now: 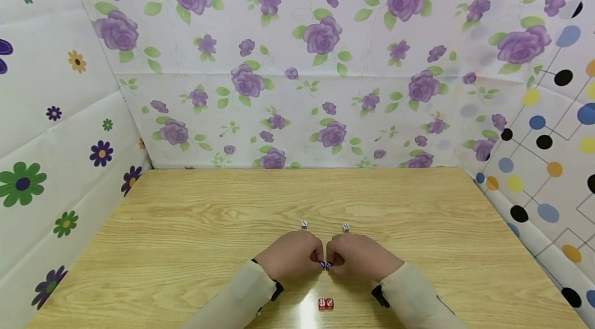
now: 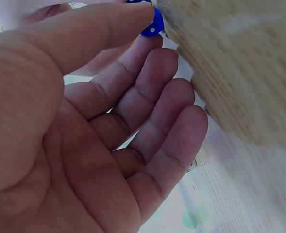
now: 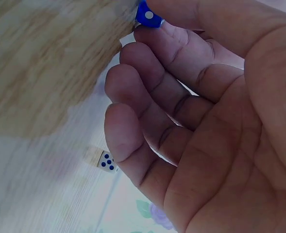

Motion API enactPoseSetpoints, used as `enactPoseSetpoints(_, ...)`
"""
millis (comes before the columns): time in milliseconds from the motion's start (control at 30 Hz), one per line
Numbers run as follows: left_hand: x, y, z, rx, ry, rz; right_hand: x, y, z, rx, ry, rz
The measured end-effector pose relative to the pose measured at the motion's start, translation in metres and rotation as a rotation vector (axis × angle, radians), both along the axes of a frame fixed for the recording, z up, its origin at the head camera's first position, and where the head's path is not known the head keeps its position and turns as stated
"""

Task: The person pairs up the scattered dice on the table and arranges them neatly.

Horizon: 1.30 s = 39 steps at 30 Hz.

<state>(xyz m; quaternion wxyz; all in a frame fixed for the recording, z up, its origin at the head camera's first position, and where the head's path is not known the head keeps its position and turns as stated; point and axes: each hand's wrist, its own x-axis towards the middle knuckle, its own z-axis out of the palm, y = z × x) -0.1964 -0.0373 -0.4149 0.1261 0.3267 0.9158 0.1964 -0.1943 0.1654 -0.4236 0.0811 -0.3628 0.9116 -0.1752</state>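
Observation:
Near the table's front, my left hand pinches a blue die between thumb and index finger. Mirroring it, my right hand pinches a second blue die. The two blue dice sit side by side, very close; whether they touch I cannot tell. In the left wrist view, thumb and fingertip partly cover the blue die. One white pip shows on the blue die in the right wrist view. Closer to me, two red dice lie against each other on the table.
Beyond the left hand lies a white die, and beyond the right hand another white die. The wooden table meets a flowered cloth wall at the back, with patterned cloth on both sides.

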Motion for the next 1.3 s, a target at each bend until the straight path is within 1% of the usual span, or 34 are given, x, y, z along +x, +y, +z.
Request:
enactPoseSetpoints(233, 0.0005, -0.0018, 0.0014, 0.022, -0.03, 0.004, 0.0008, 0.0007, 0.0014, -0.007, -0.002, 0.003)
enactPoseSetpoints(367, -0.0003, -0.0019, 0.0016, 0.012, -0.029, 0.005, 0.0013, 0.0007, 0.0027, -0.008, 0.005, 0.008)
enactPoseSetpoints(667, 0.0002, -0.0006, 0.0015, -0.008, -0.009, -0.007, 0.0002, -0.0008, -0.0014, -0.005, 0.009, 0.024)
enactPoseSetpoints(1300, -0.0008, -0.001, 0.0004, 0.01, -0.022, -0.009, -0.0009, 0.0009, -0.0027, -0.012, -0.004, 0.013)
